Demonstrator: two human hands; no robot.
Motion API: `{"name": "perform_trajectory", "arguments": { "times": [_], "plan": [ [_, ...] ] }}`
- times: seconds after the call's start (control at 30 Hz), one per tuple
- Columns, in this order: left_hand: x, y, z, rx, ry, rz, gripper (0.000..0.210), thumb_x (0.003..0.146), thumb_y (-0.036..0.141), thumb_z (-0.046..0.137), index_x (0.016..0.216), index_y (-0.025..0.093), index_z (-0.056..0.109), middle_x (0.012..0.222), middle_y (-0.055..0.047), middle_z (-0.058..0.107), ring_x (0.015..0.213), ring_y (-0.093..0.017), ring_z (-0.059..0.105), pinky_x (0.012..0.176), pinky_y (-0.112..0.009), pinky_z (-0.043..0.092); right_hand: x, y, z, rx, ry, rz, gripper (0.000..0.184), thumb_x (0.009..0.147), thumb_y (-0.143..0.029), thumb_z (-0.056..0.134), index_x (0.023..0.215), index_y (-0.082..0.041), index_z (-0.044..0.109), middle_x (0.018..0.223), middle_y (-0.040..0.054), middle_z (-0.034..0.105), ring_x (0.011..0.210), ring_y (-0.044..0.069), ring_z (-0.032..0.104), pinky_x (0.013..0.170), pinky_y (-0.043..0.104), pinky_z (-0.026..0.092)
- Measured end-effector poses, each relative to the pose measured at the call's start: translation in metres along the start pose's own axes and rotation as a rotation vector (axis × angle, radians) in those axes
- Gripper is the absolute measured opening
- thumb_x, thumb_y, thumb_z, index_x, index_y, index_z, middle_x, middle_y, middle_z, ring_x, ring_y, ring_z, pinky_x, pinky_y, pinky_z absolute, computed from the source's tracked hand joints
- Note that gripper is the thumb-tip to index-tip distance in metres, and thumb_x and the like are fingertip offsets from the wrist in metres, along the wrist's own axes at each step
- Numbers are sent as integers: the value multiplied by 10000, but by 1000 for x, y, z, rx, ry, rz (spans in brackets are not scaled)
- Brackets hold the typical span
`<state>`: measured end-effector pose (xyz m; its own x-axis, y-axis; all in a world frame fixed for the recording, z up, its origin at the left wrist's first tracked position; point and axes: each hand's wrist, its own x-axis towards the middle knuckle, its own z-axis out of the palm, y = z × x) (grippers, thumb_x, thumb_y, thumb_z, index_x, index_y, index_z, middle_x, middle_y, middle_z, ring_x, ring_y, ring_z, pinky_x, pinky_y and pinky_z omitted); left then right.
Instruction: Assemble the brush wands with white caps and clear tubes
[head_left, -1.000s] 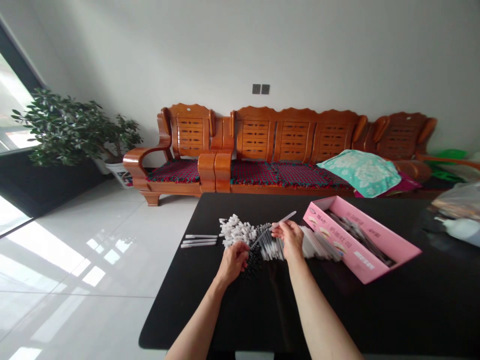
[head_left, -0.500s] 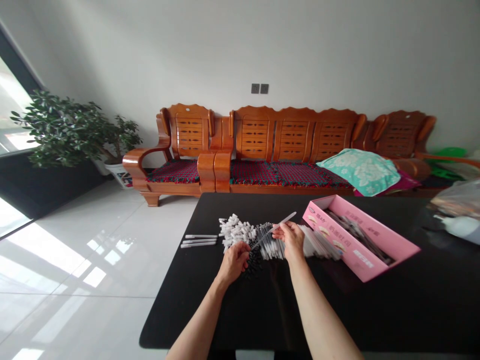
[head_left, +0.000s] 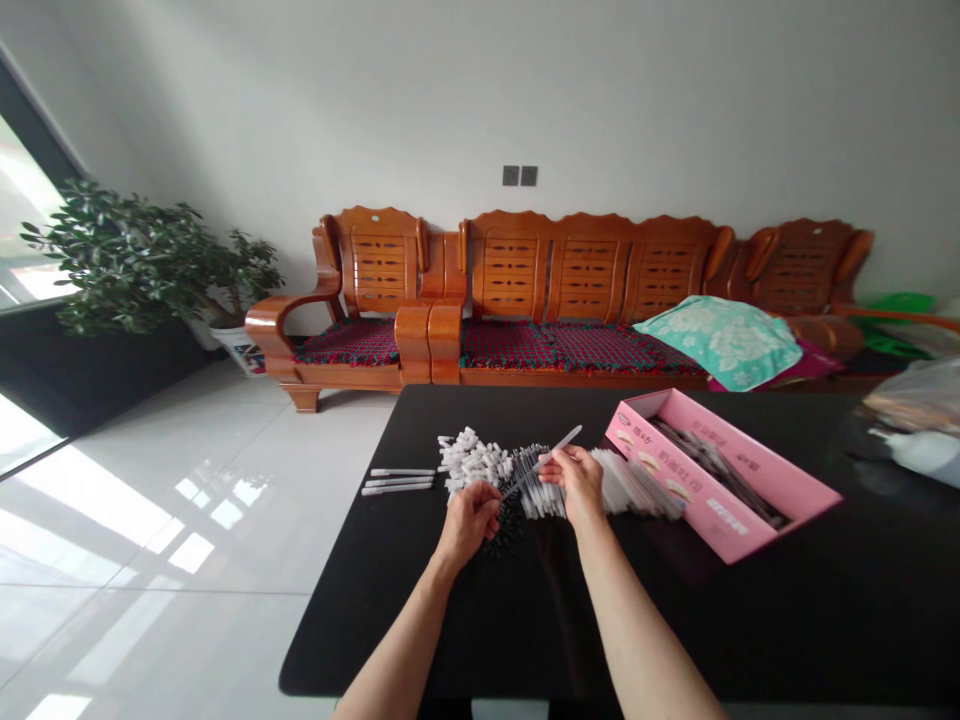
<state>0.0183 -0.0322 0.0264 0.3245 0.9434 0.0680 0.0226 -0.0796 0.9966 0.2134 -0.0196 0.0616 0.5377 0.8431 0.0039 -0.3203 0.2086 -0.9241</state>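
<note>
Head-worn view — forward, downward, across table (head_left: 750, 630)

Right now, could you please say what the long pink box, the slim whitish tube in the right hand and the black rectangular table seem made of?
Long pink box: probably smooth coated cardboard, given thin, printed walls.
Slim whitish tube: likely frosted plastic, from its milky look.
Black rectangular table: glossy, with faint reflections; perhaps lacquered wood or glass.

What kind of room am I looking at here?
Probably a home living room: a wooden sofa runs along the wall, a potted plant stands by the window, and a low black table sits in front.
</note>
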Motion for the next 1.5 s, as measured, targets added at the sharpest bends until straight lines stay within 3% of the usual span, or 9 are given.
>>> {"name": "perform_trajectory", "arguments": {
  "times": [0.37,0.53,0.63,0.73,0.83,0.93,1.1,1.3,1.5],
  "plan": [
    [12,15,18,-412,44,18,369,713,405,779,887,154,571,585,34,595,414,-89,519,396,-188,430,-34,7,23,106,-217,308,232,613,-269,775,742,-142,629,624,67,733,493,182,681,461,262,578],
    [19,14,9,-331,62,94,360,748,437,735,920,160,584,594,35,591,383,-79,481,361,-177,359,-38,5,20,220,-247,364,131,652,-197,752,708,-129,655,677,94,752,532,182,698,511,268,597],
    [20,13,-10,-211,209,79,317,771,435,689,913,161,618,646,12,621,427,-96,521,405,-197,397,-33,3,8,280,-168,363,67,677,-156,721,689,-127,661,692,110,758,543,185,705,527,268,605],
    [16,8,-27,125,321,18,161,776,322,674,805,164,673,558,25,585,437,-104,520,453,-203,397,-29,5,-5,314,-109,378,33,695,-121,696,684,-128,666,683,112,756,548,187,709,530,266,608],
    [10,1,-25,450,233,60,100,791,211,647,811,183,741,677,-11,666,571,-129,592,602,-235,461,-29,10,-14,320,-73,394,36,710,-103,677,684,-127,668,682,117,756,550,185,709,531,266,608],
    [7,-5,-9,688,101,165,215,815,154,634,973,223,762,924,-45,707,793,-165,643,778,-271,479,-30,15,-16,317,-66,409,46,719,-92,658,687,-122,674,682,125,755,553,187,709,530,268,608],
    [10,-7,9,918,-42,157,262,866,172,595,1064,262,741,998,-57,679,877,-186,646,800,-277,478,-29,20,-17,300,-107,434,14,717,-99,676,706,-107,678,703,147,756,539,198,705,513,282,606],
    [14,-5,7,938,-110,173,255,899,197,540,1051,251,737,1016,-63,666,880,-181,644,803,-274,476,-28,21,-20,299,-107,419,45,705,-116,709,734,-108,675,708,144,757,545,201,708,530,286,611],
    [17,-10,7,604,32,271,147,796,150,628,831,205,760,854,-76,675,726,-179,615,718,-284,473,-32,24,-19,296,-115,428,74,694,-149,730,733,-114,677,723,134,762,558,193,713,547,282,613]
  ]
}}
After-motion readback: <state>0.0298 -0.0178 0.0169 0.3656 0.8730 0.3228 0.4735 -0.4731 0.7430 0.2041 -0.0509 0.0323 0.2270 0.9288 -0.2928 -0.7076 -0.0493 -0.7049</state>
